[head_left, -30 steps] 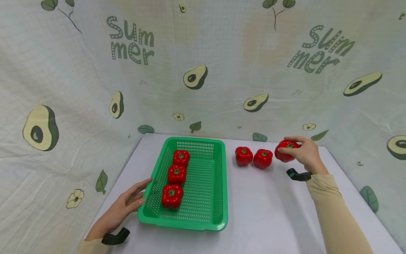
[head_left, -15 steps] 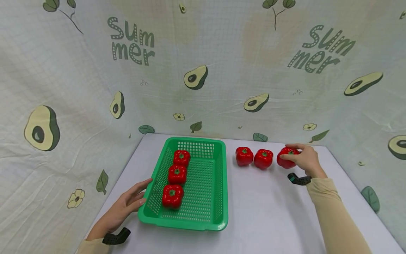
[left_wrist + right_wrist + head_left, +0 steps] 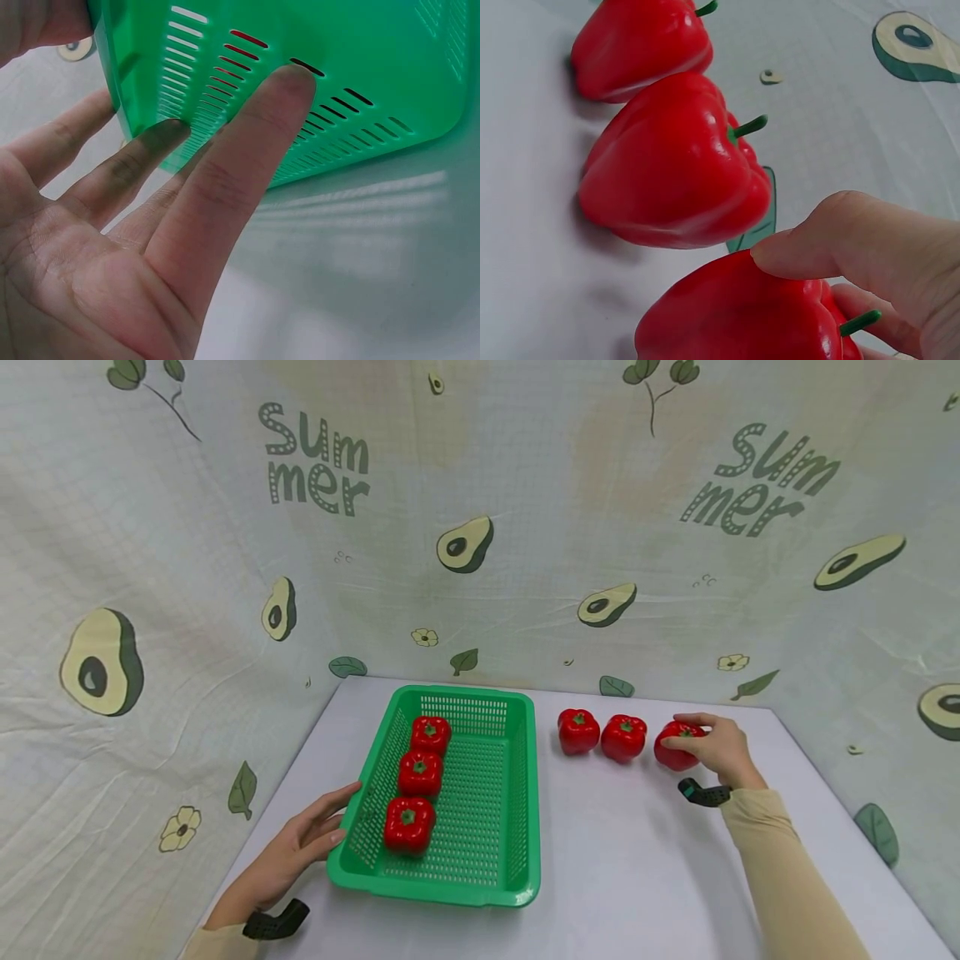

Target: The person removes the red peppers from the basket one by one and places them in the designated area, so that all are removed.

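Observation:
My right hand (image 3: 723,752) grips a red bell pepper (image 3: 673,757) between thumb and fingers at the far right of the table. In the right wrist view the thumb presses on the side of this bell pepper (image 3: 735,315), its green stem pointing right. Just left of it, two more red bell peppers (image 3: 623,738) sit close together in a row. At the left side of a green basket (image 3: 531,793), my left hand (image 3: 273,856) has its fingers extended. The left wrist view shows fingertips touching the slotted outer wall of the basket (image 3: 360,45).
Inside the basket, three red bell peppers (image 3: 420,774) line up along the left side, with bare mesh to their right. Behind the white table (image 3: 615,860) hangs a cloth backdrop (image 3: 525,560) with avocado prints and lettering. Each wrist wears a black camera (image 3: 276,920).
The right hand has lowered the bell pepper toward the table, level with the end of the row. The left hand stays against the basket.

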Available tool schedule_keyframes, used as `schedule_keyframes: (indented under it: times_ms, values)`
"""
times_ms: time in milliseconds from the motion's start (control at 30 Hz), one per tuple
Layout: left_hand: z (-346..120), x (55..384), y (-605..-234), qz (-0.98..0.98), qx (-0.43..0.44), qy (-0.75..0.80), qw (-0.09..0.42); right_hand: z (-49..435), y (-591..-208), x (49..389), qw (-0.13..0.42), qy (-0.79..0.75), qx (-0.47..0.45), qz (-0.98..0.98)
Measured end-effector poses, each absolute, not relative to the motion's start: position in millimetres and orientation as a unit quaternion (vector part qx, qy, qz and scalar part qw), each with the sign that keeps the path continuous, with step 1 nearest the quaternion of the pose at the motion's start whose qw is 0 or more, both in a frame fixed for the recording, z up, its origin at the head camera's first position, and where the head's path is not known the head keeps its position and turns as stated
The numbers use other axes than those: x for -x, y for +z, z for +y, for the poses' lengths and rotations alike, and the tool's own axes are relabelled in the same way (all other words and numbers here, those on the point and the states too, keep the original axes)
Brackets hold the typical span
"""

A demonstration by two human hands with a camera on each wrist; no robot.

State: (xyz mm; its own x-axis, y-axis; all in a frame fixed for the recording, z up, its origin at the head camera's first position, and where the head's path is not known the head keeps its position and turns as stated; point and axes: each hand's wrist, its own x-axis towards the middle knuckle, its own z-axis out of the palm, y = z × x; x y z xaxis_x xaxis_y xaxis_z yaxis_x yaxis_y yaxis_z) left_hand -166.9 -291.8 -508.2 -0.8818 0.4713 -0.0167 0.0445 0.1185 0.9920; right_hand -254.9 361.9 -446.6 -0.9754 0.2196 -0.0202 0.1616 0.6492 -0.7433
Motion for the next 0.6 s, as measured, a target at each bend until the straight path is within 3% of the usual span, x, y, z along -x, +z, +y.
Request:
schedule_keyframes:
  times_ms: [600]
  values:
    - [-289, 167, -507, 0.739, -0.147, 0.637, 0.162, 370, -463, 262, 0.003, 0.408, 0.088, -0.909]
